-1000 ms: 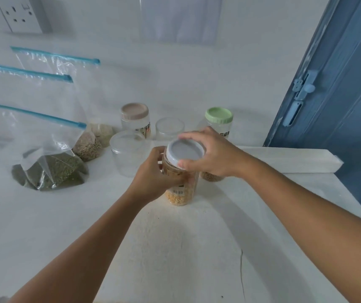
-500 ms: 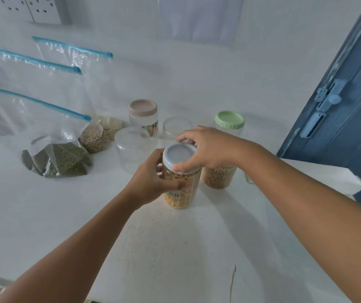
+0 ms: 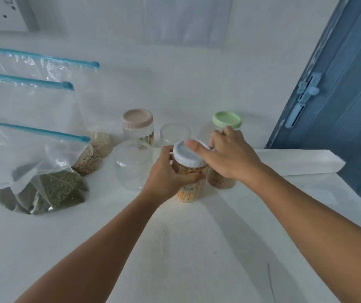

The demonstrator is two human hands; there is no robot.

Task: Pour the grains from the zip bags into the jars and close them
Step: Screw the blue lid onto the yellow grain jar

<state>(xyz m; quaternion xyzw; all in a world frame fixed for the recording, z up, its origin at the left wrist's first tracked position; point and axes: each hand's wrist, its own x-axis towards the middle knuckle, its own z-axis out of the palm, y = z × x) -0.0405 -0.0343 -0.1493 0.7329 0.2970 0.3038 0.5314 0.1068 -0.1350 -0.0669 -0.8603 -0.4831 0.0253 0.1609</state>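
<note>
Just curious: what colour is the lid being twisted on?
White lid, seen in the head view.

Green-lidded jar (image 3: 221, 182) partly behind right hand (image 3: 230, 158)

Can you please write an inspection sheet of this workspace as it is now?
Surface: white counter, a thin crack near the front.
Job's things: white-lid jar of yellow grains; green-lid jar with grains; beige-lid jar; two lidless clear jars; three zip bags with grains.
Clutter: nothing seen.
Grippers: left hand grips the jar body; right hand on its white lid.
Cables: nothing seen.
Surroundings: wall sockets, blue door.
</note>
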